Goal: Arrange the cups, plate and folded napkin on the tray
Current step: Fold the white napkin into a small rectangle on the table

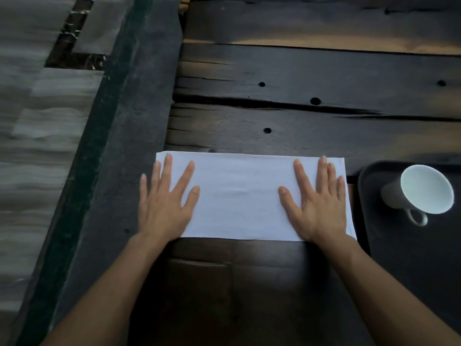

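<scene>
Table: a dark wooden table (pixel 311 78) of rough planks with cracks and small round holes fills most of the view; a dark, flat border runs along its left side.
Floor: pale striped flooring (pixel 30 146) lies to the left of that border, blurred.
Tray: a black tray (pixel 404 245) with rounded corners sits at the right edge of the view, partly cut off by the frame.
Napkin: a white napkin (pixel 239 196) lies flat on the table as a wide rectangle, just left of the tray; its right edge nearly meets the tray's rim.
Left hand: the left hand (pixel 166 203) lies palm down on the napkin's left end, fingers spread and flat, the outer fingers reaching past the cloth's edge onto the table.
Right hand: the right hand (pixel 316 203) lies palm down on the napkin's right end, thumb out, the other fingers closer together, holding nothing.
Cup: a white cup (pixel 421 191) stands on the tray's far part, appearing tilted in the wide-angle view, its open mouth visible and its handle pointing toward the person.
</scene>
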A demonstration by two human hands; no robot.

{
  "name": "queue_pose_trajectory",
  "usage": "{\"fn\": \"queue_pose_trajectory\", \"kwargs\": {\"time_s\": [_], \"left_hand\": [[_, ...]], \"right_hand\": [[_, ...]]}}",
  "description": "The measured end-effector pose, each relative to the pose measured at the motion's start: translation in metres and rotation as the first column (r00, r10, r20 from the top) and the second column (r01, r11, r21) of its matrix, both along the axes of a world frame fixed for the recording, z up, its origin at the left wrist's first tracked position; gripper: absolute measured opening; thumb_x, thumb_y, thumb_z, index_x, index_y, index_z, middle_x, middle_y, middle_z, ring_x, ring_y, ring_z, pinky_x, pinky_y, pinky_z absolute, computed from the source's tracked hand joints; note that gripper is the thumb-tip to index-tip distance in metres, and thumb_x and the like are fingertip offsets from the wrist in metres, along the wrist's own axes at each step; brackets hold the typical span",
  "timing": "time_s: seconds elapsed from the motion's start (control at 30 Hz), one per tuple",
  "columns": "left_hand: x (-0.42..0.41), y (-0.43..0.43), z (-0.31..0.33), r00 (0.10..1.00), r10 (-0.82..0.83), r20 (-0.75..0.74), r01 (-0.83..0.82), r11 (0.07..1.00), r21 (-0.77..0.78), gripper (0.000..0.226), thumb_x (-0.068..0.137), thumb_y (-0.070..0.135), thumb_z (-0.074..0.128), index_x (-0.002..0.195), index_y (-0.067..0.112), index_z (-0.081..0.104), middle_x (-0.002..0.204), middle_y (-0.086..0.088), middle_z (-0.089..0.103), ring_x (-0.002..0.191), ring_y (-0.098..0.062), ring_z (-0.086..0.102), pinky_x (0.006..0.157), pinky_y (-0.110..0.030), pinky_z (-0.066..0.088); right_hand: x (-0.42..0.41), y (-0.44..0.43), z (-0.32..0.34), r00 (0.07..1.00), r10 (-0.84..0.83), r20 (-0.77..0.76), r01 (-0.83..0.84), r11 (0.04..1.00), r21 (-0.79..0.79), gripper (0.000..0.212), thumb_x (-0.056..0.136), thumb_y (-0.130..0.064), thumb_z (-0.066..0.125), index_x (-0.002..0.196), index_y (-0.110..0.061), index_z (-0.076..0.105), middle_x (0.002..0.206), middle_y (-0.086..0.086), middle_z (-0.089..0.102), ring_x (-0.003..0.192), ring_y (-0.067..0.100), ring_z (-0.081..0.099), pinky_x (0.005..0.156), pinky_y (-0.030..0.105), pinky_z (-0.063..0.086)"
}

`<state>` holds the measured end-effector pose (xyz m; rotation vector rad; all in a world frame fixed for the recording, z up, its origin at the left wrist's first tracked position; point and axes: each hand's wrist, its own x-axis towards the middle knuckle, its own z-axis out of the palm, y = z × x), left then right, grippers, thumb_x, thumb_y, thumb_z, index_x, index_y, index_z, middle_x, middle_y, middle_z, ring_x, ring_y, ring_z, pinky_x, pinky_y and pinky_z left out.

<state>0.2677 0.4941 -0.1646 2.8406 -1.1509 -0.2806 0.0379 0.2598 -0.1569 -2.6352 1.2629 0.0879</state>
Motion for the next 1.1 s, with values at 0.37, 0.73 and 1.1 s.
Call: {"fn": "queue_pose_trajectory", "kwargs": {"time_s": [0.37, 0.73, 1.1], "left_hand": [[-0.095, -0.077, 0.008, 0.982, -0.188, 0.012, 0.188, 0.982, 0.006, 0.068, 0.101, 0.046, 0.02, 0.163, 0.023, 0.005, 0.17, -0.004, -0.01, 0.157, -0.023, -0.009, 0.122, -0.057, -0.009], [-0.029, -0.002, -0.004, 0.999, -0.035, 0.036, 0.036, 0.999, -0.023, 0.059, 0.102, 0.06, 0.017, 0.158, 0.049, 0.002, 0.172, 0.0, -0.002, 0.157, -0.023, -0.005, 0.125, -0.052, 0.001], [-0.036, -0.012, 0.013, 1.0, 0.021, 0.014, -0.021, 0.998, 0.059, 0.072, 0.1, 0.061, 0.007, 0.161, 0.026, -0.006, 0.17, 0.0, -0.014, 0.156, -0.023, -0.016, 0.121, -0.058, -0.013]], "right_hand": [[0.044, 0.054, 0.006, 0.956, 0.259, 0.136, -0.274, 0.956, 0.103, 0.064, 0.103, -0.049, 0.011, 0.163, -0.028, 0.017, 0.172, 0.009, 0.005, 0.158, 0.023, 0.0, 0.124, 0.051, -0.007], [-0.02, 0.001, 0.005, 0.998, 0.062, -0.009, -0.062, 0.997, 0.053, 0.07, 0.097, -0.072, 0.017, 0.159, -0.048, -0.003, 0.171, 0.008, -0.012, 0.157, 0.025, -0.013, 0.126, 0.043, -0.009], [-0.011, 0.003, 0.013, 0.994, 0.108, 0.005, -0.108, 0.992, 0.063, 0.074, 0.097, -0.069, 0.018, 0.161, -0.037, 0.002, 0.17, 0.013, -0.014, 0.156, 0.027, -0.017, 0.124, 0.05, -0.013]]}}
